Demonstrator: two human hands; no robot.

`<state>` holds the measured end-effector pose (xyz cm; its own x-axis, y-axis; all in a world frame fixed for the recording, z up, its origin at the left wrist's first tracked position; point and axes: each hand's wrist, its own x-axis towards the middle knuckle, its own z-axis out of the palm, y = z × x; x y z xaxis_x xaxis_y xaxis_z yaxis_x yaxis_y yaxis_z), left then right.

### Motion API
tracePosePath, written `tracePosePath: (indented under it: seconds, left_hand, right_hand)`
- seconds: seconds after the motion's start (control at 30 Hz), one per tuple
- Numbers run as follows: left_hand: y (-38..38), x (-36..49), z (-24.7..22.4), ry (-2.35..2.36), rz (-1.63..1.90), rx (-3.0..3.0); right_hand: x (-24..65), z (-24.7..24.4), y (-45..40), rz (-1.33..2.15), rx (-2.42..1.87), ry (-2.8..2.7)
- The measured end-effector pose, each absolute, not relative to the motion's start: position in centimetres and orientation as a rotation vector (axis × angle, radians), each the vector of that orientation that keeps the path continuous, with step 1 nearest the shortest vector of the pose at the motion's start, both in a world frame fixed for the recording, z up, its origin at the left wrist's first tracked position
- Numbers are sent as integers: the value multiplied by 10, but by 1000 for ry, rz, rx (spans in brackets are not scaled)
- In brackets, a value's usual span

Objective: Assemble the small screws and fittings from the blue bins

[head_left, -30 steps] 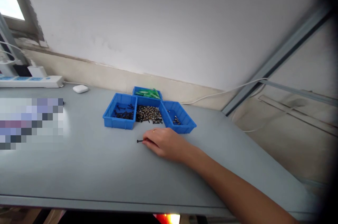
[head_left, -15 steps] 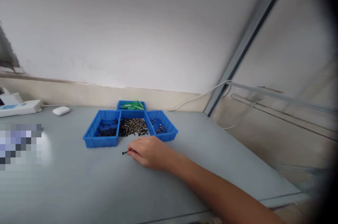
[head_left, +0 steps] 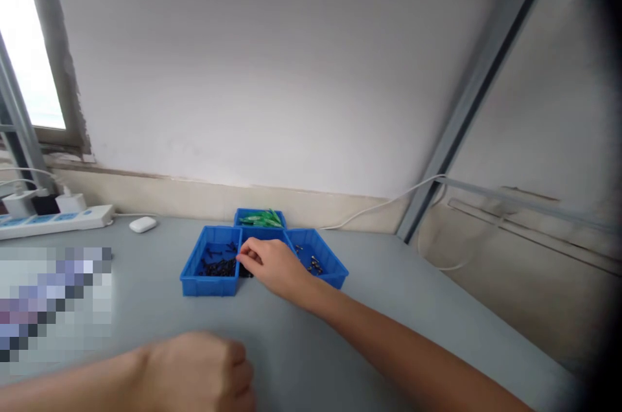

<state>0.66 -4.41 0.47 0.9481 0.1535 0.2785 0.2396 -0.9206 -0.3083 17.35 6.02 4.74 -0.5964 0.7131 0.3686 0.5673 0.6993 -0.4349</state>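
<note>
Over the divide between the left blue tray [head_left: 210, 286] and the middle blue tray [head_left: 262, 231], my right hand [head_left: 272, 263] has thumb and fingertips pinched together. Whatever the pinch holds is too small to make out. Black screws [head_left: 218, 267] lie in the left tray. My hand hides most of the middle tray's contents. In the right blue tray [head_left: 330, 256] are a few metallic screws [head_left: 315, 265]. My left hand [head_left: 199, 370] is low in the view, curled and blurred, above the grey table; its fingertips are hidden.
A small blue tray with green items [head_left: 262, 218] stands behind the others. At the left are a power strip [head_left: 63, 221] with plugs, a white case [head_left: 142, 224] and a pixelated object [head_left: 53, 295]. A white cable [head_left: 364, 210] runs to the metal post [head_left: 437, 179].
My right hand has moved up towards the left tray's edge; the black screw that showed in its fingers is no longer visible. My left hand has come into view. The camera view has shifted.
</note>
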Motion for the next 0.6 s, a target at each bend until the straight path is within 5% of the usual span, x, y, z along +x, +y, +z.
tracePosePath:
  seconds: [0.6]
  left_hand:
    - [-4,17,-5,-499,-374,-2793]
  right_hand:
    - [188,-5,51,-467,-978,-2851]
